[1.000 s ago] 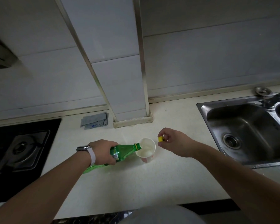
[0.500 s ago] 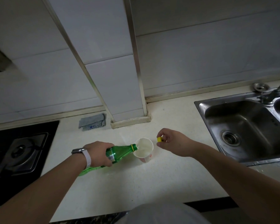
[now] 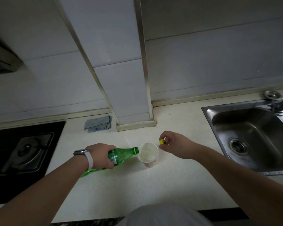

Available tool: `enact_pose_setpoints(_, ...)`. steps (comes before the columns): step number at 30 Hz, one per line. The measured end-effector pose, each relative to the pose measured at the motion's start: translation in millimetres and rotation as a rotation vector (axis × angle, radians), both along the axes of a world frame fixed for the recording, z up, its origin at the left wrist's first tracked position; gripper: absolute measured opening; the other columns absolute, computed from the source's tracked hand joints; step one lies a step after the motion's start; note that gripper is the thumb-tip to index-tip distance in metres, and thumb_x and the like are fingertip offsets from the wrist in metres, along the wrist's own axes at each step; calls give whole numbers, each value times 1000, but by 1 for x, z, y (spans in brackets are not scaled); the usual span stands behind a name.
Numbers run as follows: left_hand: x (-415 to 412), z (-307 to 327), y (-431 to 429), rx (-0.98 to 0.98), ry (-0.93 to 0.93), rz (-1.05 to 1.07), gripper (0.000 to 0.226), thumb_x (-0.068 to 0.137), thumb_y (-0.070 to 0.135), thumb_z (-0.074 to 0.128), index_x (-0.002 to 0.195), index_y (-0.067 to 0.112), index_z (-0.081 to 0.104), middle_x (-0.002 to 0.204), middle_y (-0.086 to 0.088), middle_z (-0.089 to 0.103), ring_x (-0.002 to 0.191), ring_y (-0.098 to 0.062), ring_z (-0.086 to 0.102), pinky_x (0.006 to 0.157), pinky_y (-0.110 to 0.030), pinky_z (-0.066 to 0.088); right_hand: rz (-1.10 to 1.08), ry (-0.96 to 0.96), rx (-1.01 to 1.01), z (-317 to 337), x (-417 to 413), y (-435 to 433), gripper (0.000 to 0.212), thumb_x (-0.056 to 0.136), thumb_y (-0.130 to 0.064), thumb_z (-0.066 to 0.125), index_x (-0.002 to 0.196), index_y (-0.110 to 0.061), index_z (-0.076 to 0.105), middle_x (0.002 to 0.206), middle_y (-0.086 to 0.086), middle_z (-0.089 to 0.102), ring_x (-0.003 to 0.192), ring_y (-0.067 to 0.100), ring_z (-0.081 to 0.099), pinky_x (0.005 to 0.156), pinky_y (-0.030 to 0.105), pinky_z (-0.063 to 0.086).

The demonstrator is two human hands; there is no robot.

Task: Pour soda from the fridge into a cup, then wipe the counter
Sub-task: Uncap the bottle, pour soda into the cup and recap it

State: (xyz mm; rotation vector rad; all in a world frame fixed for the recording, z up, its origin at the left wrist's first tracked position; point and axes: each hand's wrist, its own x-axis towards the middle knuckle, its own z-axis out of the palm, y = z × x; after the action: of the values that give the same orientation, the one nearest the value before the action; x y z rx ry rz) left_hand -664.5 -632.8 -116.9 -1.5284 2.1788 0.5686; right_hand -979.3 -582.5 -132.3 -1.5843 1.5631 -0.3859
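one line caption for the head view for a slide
Left hand tips a green bottle into a paper cup; right hand holds the yellow cap.

Tilted bottle — mouth over cup

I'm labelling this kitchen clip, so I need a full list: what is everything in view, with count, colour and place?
Green plastic soda bottle: one, green with yellow neck ring, tipped with its mouth at the cup's rim.
White paper cup: one, white, red marks low, mid-counter.
Yellow bottle cap: one, yellow, pinched just right of the cup.
Folded grey cloth: one, grey-blue, by the back wall.
Black gas hob: one, far left.
Stainless steel sink: one, silver, right.
Pale speckled counter: one, cream.
Wristwatch: one, white strap, left wrist.
Left hand: holds bottle.
Right hand: holds cap.
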Motion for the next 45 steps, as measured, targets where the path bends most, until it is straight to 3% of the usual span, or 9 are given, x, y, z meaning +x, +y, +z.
enact_pose_setpoints(4, 1, 1, 2, 3, 5, 4, 50, 61, 50, 71, 109, 42, 59, 88, 14, 66, 77, -8, 62, 57, -21, 44, 8, 18, 7, -1, 2, -3, 21, 91, -38, 64, 109, -29, 55, 94, -4, 60, 80, 17, 61, 69, 28, 54)
enact_pose_setpoints(8, 3, 0, 5, -5, 14, 11, 52, 60, 50, 71, 110, 42, 59, 87, 14, 66, 75, -7, 62, 57, -21, 46, 9, 7, 13, -5, 6, -2, 19, 91, -39, 64, 106, -30, 55, 91, -5, 59, 70, 10, 54, 59, 23, 48)
enact_pose_setpoints(20, 3, 4, 13, -22, 69, 27, 59, 60, 50, 70, 117, 43, 57, 93, 12, 67, 80, -10, 62, 68, -29, 55, 8, 16, 24, -9, 11, 4, 19, 92, -38, 63, 107, -31, 54, 94, -5, 59, 73, 10, 55, 58, 20, 47)
enact_pose_setpoints(27, 2, 6, 19, -19, 279, 123, 56, 60, 50, 75, 113, 46, 58, 95, 16, 69, 83, -8, 65, 74, -31, 57, -57, -35, 13, -11, 10, 13, 23, 90, -38, 66, 107, -31, 51, 93, -6, 61, 75, 13, 58, 62, 25, 50)
enact_pose_setpoints(33, 3, 4, 25, -27, 521, 247, 63, 62, 37, 86, 117, 49, 56, 100, 17, 69, 87, -2, 67, 81, -28, 57, -89, -106, 9, 2, 16, 19, 18, 90, -35, 67, 104, -31, 56, 93, -7, 60, 74, 12, 57, 63, 25, 49)
enact_pose_setpoints(37, 5, -1, 32, -26, 661, 300, 55, 63, 32, 87, 104, 55, 58, 91, 21, 72, 81, 5, 67, 73, -21, 56, -98, -158, -48, 23, 28, 18, 21, 90, -34, 66, 110, -32, 59, 97, -9, 60, 75, 8, 56, 67, 24, 49)
enact_pose_setpoints(40, 7, -8, 39, -15, 764, 341, 61, 63, 27, 88, 97, 65, 54, 96, 31, 69, 88, 9, 65, 77, -20, 54, -64, -162, -106, 39, 41, 16, 22, 90, -32, 66, 111, -36, 59, 99, -12, 59, 78, 5, 56, 68, 20, 48)
enact_pose_setpoints(42, 9, -13, 43, -4, 808, 345, 65, 61, 30, 88, 100, 69, 54, 100, 28, 70, 93, 6, 66, 83, -22, 55, -35, -153, -148, 48, 52, 13, 24, 89, -31, 68, 109, -41, 58, 100, -14, 59, 77, 4, 56, 68, 17, 47)
enact_pose_setpoints(45, 10, -21, 47, 14, 845, 334, 66, 61, 31, 87, 111, 60, 55, 105, 24, 71, 98, 4, 66, 87, -23, 55, 23, -114, -209, 60, 69, 10, 27, 88, -31, 68, 109, -45, 57, 101, -18, 60, 78, 2, 56, 72, 19, 49)
